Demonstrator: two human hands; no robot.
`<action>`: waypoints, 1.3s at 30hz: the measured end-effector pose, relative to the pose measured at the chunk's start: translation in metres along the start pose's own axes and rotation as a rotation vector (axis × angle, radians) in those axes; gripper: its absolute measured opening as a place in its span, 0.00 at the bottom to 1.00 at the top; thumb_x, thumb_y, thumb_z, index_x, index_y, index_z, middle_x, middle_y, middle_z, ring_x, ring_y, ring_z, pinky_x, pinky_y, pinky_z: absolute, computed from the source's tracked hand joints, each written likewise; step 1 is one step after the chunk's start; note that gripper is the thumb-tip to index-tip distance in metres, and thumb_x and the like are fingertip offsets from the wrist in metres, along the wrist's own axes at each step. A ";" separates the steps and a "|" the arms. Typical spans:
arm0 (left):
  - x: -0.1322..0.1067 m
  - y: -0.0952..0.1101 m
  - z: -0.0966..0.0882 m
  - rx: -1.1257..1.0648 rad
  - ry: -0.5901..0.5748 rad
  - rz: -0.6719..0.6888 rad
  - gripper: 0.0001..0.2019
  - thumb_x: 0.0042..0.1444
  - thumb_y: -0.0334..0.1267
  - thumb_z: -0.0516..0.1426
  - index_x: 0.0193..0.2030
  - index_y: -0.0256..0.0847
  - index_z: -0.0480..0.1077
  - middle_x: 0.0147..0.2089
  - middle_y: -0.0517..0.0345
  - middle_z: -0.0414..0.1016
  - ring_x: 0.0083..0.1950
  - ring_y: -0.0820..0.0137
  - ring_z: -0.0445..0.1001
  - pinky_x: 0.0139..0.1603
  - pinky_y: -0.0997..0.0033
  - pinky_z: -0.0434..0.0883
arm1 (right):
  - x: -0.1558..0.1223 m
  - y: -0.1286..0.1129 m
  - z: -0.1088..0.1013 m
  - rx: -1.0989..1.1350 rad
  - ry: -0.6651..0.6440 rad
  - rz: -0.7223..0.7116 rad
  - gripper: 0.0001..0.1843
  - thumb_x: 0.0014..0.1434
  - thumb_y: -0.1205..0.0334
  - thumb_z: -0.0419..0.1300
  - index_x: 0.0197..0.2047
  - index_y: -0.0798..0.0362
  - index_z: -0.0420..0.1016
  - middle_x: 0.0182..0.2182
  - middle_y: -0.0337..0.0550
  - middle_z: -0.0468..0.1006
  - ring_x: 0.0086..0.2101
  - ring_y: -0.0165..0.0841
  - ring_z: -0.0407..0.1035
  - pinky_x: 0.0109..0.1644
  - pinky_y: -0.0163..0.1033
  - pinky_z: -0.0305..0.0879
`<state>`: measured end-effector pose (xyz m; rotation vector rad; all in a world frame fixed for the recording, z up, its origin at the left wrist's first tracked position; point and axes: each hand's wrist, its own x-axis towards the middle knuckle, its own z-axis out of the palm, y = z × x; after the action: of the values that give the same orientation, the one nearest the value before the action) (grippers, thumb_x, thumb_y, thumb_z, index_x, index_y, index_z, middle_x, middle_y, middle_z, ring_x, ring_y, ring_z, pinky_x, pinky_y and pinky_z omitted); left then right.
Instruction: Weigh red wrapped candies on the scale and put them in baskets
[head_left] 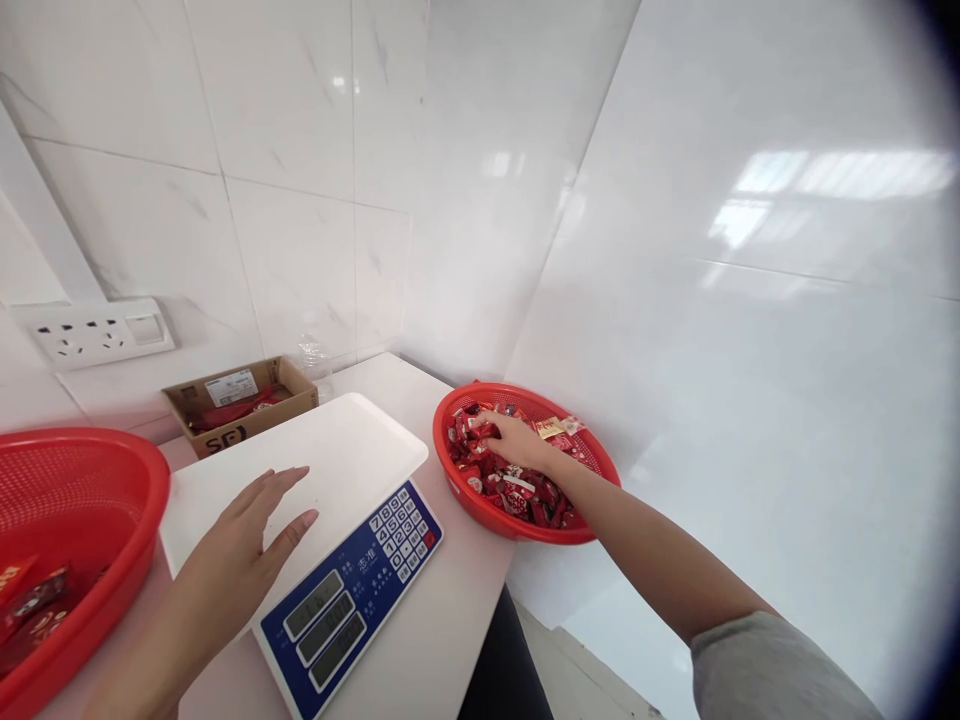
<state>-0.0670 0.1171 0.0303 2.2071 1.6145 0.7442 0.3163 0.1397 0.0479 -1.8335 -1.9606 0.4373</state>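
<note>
My left hand [244, 555] hovers over the near-left part of a digital weighing scale [360, 600], fingers stretched and thumb apart, holding nothing. The scale's white pan [352, 440] is bare, and its blue panel carries a keypad and three small displays. To the right, my right hand [514, 440] reaches into a red plastic basket [480, 515] and touches red-wrapped candies [517, 495]. Its fingers are slightly bent and look apart; the fingertips are partly lost among the wrappers. A yellowish packet [551, 428] lies beyond that hand in the basket.
Another red basket [142, 500] with some wrapped pieces [45, 610] stands at the left edge. Behind the scale sits an open cardboard box [300, 385] with red packets, beside a clear plastic bottle [313, 355]. White tiled walls with a socket panel [97, 330] bound the table [450, 620].
</note>
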 end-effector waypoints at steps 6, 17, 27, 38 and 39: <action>-0.001 0.011 -0.002 -0.027 0.015 0.003 0.28 0.60 0.57 0.45 0.60 0.46 0.67 0.65 0.50 0.69 0.64 0.50 0.68 0.52 0.52 0.74 | -0.012 -0.013 -0.012 0.410 0.218 0.128 0.16 0.55 0.67 0.59 0.49 0.52 0.71 0.45 0.44 0.78 0.43 0.37 0.73 0.48 0.43 0.70; -0.018 0.046 -0.015 -0.450 -0.111 0.013 0.16 0.61 0.50 0.52 0.48 0.45 0.71 0.50 0.55 0.79 0.52 0.60 0.74 0.47 0.65 0.70 | -0.036 -0.142 0.069 1.040 0.011 -0.072 0.17 0.52 0.59 0.64 0.47 0.47 0.70 0.30 0.35 0.75 0.21 0.26 0.66 0.23 0.31 0.61; -0.020 0.039 -0.025 -0.653 0.086 -0.055 0.16 0.65 0.48 0.48 0.30 0.43 0.64 0.30 0.62 0.69 0.35 0.69 0.67 0.38 0.70 0.65 | -0.029 -0.173 0.108 1.280 -0.016 -0.049 0.20 0.54 0.48 0.65 0.46 0.49 0.71 0.29 0.36 0.75 0.26 0.28 0.69 0.28 0.33 0.64; -0.030 0.040 -0.039 -0.876 0.103 -0.050 0.19 0.63 0.52 0.52 0.26 0.42 0.62 0.25 0.65 0.60 0.28 0.73 0.57 0.29 0.74 0.59 | -0.010 -0.165 0.107 0.872 0.148 -0.061 0.17 0.57 0.54 0.61 0.48 0.50 0.75 0.40 0.43 0.80 0.39 0.37 0.74 0.47 0.43 0.69; -0.031 0.040 -0.040 -0.895 0.112 -0.052 0.19 0.62 0.52 0.53 0.25 0.42 0.62 0.25 0.66 0.59 0.27 0.73 0.56 0.29 0.75 0.59 | -0.007 -0.166 0.108 0.845 0.165 -0.077 0.16 0.57 0.55 0.61 0.48 0.50 0.76 0.43 0.44 0.80 0.43 0.38 0.74 0.51 0.44 0.67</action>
<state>-0.0656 0.0731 0.0767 1.4803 1.0448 1.2747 0.1194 0.1254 0.0367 -1.1959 -1.3978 0.8884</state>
